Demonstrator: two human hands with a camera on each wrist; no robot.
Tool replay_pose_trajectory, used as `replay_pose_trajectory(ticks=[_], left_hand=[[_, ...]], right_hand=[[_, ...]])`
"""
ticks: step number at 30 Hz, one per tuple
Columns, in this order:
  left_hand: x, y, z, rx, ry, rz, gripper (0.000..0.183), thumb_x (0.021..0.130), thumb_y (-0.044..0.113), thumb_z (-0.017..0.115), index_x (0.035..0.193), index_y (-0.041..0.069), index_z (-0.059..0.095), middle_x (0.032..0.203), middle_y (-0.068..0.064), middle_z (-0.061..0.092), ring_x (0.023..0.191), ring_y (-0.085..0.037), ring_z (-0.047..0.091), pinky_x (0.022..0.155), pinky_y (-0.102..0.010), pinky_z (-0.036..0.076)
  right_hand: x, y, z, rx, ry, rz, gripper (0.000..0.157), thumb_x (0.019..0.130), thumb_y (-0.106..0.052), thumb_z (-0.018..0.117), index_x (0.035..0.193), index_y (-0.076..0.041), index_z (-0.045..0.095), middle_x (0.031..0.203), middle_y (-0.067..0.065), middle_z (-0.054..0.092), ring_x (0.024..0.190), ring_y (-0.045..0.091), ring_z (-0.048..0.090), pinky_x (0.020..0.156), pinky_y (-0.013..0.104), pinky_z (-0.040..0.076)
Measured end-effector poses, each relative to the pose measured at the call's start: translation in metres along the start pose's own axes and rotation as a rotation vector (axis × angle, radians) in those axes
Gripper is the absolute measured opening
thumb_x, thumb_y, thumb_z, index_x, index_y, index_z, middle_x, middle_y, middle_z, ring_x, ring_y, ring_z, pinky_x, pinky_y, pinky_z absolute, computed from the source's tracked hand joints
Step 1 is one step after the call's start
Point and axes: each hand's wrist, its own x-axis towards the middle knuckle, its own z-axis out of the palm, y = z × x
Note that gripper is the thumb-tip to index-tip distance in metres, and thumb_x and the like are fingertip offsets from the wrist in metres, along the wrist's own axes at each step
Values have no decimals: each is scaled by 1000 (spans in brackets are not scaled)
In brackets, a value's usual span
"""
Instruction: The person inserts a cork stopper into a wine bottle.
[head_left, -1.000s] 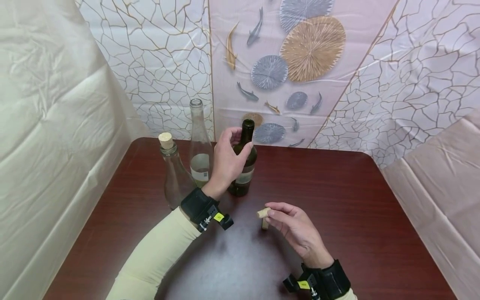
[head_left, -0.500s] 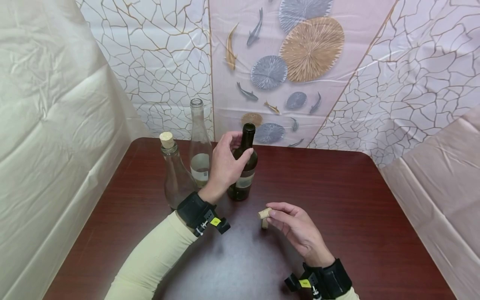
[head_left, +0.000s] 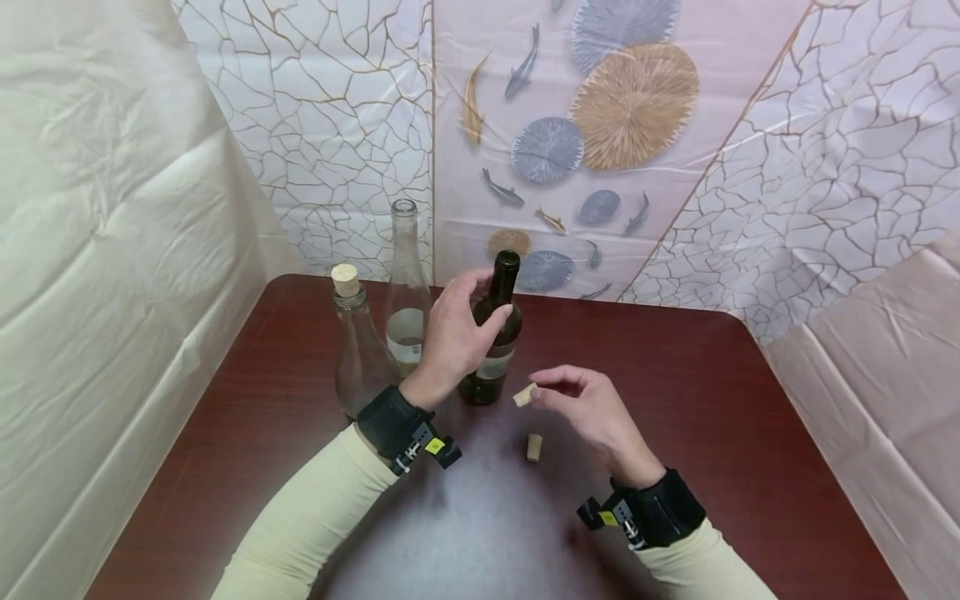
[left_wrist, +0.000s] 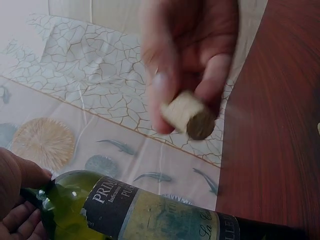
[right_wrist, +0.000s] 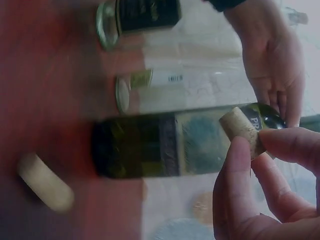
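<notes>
Near the far edge of the table (head_left: 645, 358), the left hand (head_left: 459, 335) is gripping a green bottle (head_left: 496, 360) round its neck, while the right hand (head_left: 596, 408) is pinching a cork (head_left: 524, 395) apart from it; corking is seemingly being readied, the next move calling for raising it over the mouth

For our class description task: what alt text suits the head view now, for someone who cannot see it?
A person's right hand pinches a small cork near an open dark bottle gripped by their left hand. To the left stand two clear bottles, the nearer one plugged with a large cork; a loose cork is on the table.
</notes>
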Motion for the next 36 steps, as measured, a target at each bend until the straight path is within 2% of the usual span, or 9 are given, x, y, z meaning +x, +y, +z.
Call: replay_pose_trajectory(ticks=[4, 6, 9, 13, 18, 25, 36], left_hand=[[0, -1, 0, -8, -4, -3, 45, 95, 20, 78, 136, 12, 62, 121, -9, 68, 114, -25, 66, 100, -44, 55], [0, -1, 0, -18, -1, -3, 45, 95, 19, 78, 136, 11, 62, 121, -9, 69, 114, -26, 66, 101, -45, 55], [0, -2, 0, -30, 1, -7, 46, 95, 19, 78, 137, 10, 62, 122, -10, 69, 115, -26, 67, 101, -45, 55], [1, -3, 0, -33, 1, -11, 46, 95, 19, 79, 137, 11, 62, 122, -10, 69, 114, -26, 67, 101, -43, 56], [1, -5, 1, -44, 2, 3, 46, 94, 18, 79, 136, 10, 63, 120, -11, 69, 114, -27, 67, 100, -47, 56], [3, -5, 1, -44, -3, 15, 45, 95, 18, 78, 136, 9, 63, 122, -11, 69, 115, -29, 66, 101, -45, 55], [0, -7, 2, -40, 9, 36, 46, 95, 18, 78, 137, 9, 62, 123, -12, 68, 115, -28, 65, 100, -49, 55]], right_hand=[[10, -16, -5, -325, 65, -215, 18, 95, -13, 74, 112, -11, 79, 110, 9, 77, 91, 17, 73, 77, 26, 58], [13, -25, -6, -411, 78, -297, 16, 95, -10, 74, 110, -10, 79, 111, 8, 76, 91, 18, 74, 78, 27, 58], [17, -36, -8, -471, 77, -361, 14, 95, -8, 73, 107, -12, 79, 110, 6, 74, 92, 20, 74, 78, 28, 59], [20, -45, -9, -502, 62, -385, 14, 95, -7, 72, 106, -13, 79, 109, 5, 73, 91, 19, 74, 78, 29, 58], [24, -54, -10, -556, 58, -407, 15, 95, -6, 72, 105, -13, 80, 106, 4, 73, 88, 15, 73, 76, 29, 57], [26, -78, -15, -620, 59, -468, 17, 95, -6, 71, 110, -7, 79, 108, 7, 73, 91, 19, 70, 79, 35, 56], [31, -116, -26, -725, 67, -480, 19, 95, -8, 69, 111, -7, 79, 108, 9, 74, 91, 22, 70, 80, 38, 56]])
